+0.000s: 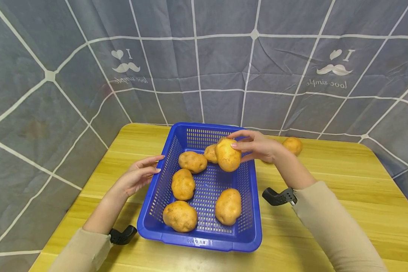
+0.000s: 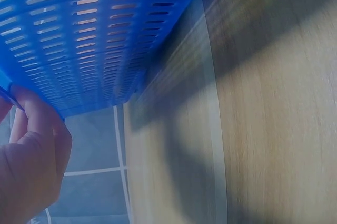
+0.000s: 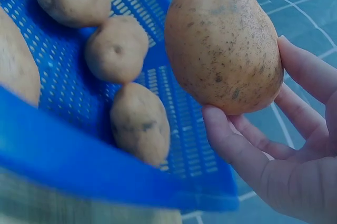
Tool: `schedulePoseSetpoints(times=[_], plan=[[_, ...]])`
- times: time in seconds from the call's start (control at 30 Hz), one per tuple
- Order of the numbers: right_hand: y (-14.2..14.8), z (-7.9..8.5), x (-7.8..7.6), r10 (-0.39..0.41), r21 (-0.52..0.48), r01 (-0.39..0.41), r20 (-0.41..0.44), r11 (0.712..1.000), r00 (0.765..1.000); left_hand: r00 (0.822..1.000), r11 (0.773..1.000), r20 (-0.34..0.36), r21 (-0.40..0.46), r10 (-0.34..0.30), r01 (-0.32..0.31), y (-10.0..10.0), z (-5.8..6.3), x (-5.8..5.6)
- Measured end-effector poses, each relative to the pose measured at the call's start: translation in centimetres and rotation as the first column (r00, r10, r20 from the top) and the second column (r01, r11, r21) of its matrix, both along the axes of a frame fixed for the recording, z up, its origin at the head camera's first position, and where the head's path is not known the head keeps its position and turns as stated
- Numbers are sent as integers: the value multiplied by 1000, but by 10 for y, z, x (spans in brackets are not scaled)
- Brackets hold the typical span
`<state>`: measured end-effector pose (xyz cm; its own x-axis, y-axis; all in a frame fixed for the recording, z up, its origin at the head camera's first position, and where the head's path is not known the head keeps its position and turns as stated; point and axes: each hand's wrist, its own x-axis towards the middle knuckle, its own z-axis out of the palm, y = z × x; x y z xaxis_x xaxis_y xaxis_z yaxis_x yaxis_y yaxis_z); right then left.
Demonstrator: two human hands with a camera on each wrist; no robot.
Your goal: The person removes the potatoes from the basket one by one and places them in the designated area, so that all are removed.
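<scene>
At the near end of a blue plastic basket (image 1: 239, 246) on a wooden table (image 1: 340, 177), two potatoes lie inside: one near left (image 1: 180, 216), one near right (image 1: 228, 206). A third potato (image 1: 183, 184) rests by the left wall, just beyond the near left one. The person's left hand (image 1: 139, 175) is outside that wall, its fingers and thumb pinching the rim. Farther in, the held potato (image 1: 227, 155) is raised above the basket floor, toward the right side, between the fingertips and thumb of the right hand (image 1: 258, 147). Those fingers are spread about as wide as the potato, their tips pressing its skin, the palm apart from it. Behind it, a row of potatoes (image 1: 192, 162) lies along the far end, partly hidden. Beyond the right wrist, another potato (image 1: 292, 145) sits on the table, before a grey curtain (image 1: 221, 64) with white lines.
</scene>
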<state>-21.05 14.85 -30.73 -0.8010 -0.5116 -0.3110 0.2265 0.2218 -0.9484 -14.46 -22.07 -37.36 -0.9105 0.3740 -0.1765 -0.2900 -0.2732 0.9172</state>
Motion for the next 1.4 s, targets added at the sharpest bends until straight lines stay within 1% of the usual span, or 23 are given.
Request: schedulePoseSetpoints(times=[0.27, 0.43, 0.7, 0.87, 1.13, 1.3, 1.4], plan=[[30, 5, -2, 1, -22, -2, -40, 1000, 999, 1000, 1000, 1, -11, 3, -3, 2, -1, -1], [48, 10, 1, -29, -17, 28, -52, 999, 998, 1000, 1000, 5, -7, 1, -1, 1, -1, -1], [78, 13, 6, -68, 32, 71, -78, 997, 995, 1000, 1000, 6, 8, -8, 8, 1, 0, 0], [92, 10, 11, -88, 60, 94, -95, 994, 992, 1000, 1000, 0, 11, -18, 18, -1, 0, 0], [117, 2, 16, -123, 4, 124, -84, 992, 989, 1000, 1000, 2, 6, -16, 16, -1, 1, 0], [134, -2, 18, -147, -9, 146, -57, 989, 988, 1000, 1000, 9, 0, -12, 12, -1, 2, -1], [142, -4, 19, -163, -27, 162, -39, 986, 986, 1000, 1000, 10, 12, -12, 11, -1, 2, -1]])
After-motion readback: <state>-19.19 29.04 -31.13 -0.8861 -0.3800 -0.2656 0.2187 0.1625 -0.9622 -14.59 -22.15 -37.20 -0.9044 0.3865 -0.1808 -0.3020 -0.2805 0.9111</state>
